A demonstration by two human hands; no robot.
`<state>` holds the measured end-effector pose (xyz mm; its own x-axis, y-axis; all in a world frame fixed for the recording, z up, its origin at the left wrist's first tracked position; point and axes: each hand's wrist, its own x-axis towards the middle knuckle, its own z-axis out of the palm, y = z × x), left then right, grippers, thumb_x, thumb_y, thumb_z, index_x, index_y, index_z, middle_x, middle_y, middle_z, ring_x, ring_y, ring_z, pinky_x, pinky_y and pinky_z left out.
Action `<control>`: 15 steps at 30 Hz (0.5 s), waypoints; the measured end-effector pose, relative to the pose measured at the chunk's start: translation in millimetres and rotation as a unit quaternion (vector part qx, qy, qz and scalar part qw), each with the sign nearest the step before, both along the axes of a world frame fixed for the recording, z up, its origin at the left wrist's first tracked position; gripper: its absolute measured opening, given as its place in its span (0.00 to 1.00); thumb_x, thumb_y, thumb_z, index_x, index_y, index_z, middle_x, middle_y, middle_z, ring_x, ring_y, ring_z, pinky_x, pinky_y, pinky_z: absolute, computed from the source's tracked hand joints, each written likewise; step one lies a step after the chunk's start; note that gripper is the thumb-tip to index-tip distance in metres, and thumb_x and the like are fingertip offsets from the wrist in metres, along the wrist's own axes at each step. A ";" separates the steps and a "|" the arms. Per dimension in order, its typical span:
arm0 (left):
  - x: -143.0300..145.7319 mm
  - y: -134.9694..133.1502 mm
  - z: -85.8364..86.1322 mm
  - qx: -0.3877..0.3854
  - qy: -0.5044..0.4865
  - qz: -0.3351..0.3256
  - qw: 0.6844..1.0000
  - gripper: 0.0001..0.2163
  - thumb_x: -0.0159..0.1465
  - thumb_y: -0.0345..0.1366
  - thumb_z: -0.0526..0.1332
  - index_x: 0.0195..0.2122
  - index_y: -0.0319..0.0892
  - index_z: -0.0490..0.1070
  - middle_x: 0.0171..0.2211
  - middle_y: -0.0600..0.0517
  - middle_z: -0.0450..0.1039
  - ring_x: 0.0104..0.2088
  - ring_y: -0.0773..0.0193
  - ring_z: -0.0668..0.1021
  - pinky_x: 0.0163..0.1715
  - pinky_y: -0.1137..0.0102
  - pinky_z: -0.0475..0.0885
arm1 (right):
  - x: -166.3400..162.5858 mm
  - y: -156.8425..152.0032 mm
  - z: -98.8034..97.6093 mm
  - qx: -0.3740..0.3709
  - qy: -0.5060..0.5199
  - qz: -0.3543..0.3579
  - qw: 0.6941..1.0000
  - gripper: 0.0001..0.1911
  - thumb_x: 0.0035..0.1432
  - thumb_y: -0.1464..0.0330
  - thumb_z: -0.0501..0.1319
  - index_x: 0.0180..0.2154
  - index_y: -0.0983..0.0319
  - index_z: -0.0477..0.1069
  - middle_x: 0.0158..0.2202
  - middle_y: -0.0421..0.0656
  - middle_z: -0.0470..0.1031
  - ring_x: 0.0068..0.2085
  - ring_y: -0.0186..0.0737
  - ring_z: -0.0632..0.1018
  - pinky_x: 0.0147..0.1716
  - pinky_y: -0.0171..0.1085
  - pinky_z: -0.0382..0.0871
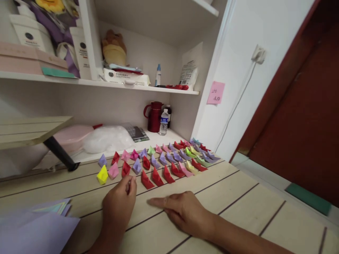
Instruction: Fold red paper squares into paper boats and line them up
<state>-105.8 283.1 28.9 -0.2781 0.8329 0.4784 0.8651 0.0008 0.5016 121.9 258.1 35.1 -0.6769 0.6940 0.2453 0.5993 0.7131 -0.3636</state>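
Rows of small folded paper boats in red, pink, purple, yellow and green stand on the slatted wooden table. My left hand point(120, 199) is curled closed just in front of a red paper boat point(126, 169), and I see nothing between its fingers. To its right, my right hand point(184, 211) hovers low over or rests on the wood, index finger stretched out to the left and the other fingers bent under. It holds nothing. Nearest to that fingertip is another red paper boat point(146, 180). At the left end sits a bright yellow boat point(102, 175).
Purple paper sheets point(39, 229) lie at the lower left. A raised wooden stand point(31, 128) with a black leg is behind them. Farther back are a white plastic bag point(108, 139), a red jug point(154, 116) and a water bottle point(164, 122) below a shelf.
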 end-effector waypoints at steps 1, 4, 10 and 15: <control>-0.8 -0.5 1.4 0.000 -0.007 0.002 1.000 0.11 0.64 0.40 0.54 0.30 0.46 0.74 0.19 0.55 0.72 0.22 0.66 0.73 0.24 0.74 0.56 | 1.1 0.1 2.1 -0.003 -0.002 0.013 1.000 0.27 0.61 0.73 0.53 0.59 0.47 0.66 0.38 0.38 0.80 0.35 0.35 0.79 0.37 0.30 0.67; -2.6 -2.8 7.4 -0.001 -0.021 0.002 1.000 0.13 0.65 0.42 0.52 0.30 0.45 0.74 0.19 0.54 0.72 0.21 0.66 0.73 0.23 0.75 0.58 | 4.2 0.8 8.0 -0.004 -0.007 0.042 0.999 0.25 0.60 0.74 0.54 0.55 0.49 0.71 0.39 0.37 0.80 0.38 0.35 0.80 0.39 0.30 0.67; -7.0 -5.8 11.7 0.023 -0.050 -0.013 0.998 0.11 0.62 0.44 0.54 0.30 0.47 0.74 0.21 0.55 0.76 0.22 0.65 0.75 0.24 0.75 0.63 | 10.2 4.8 9.6 0.008 -0.012 0.062 0.998 0.20 0.62 0.69 0.55 0.55 0.50 0.71 0.41 0.38 0.81 0.39 0.35 0.80 0.40 0.29 0.67; -14.8 -4.5 -0.3 0.099 -0.029 -0.030 0.994 0.09 0.61 0.44 0.56 0.32 0.49 0.74 0.24 0.56 0.78 0.23 0.63 0.77 0.23 0.74 0.63 | 16.5 8.7 3.6 0.040 -0.005 0.078 0.996 0.18 0.62 0.66 0.56 0.53 0.51 0.72 0.38 0.38 0.80 0.38 0.34 0.79 0.37 0.29 0.66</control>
<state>-120.6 278.6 28.6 -0.2633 0.7403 0.6186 0.8301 -0.1528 0.5363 138.4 266.8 38.7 -0.7774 0.5590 0.2884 0.4822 0.8241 -0.2972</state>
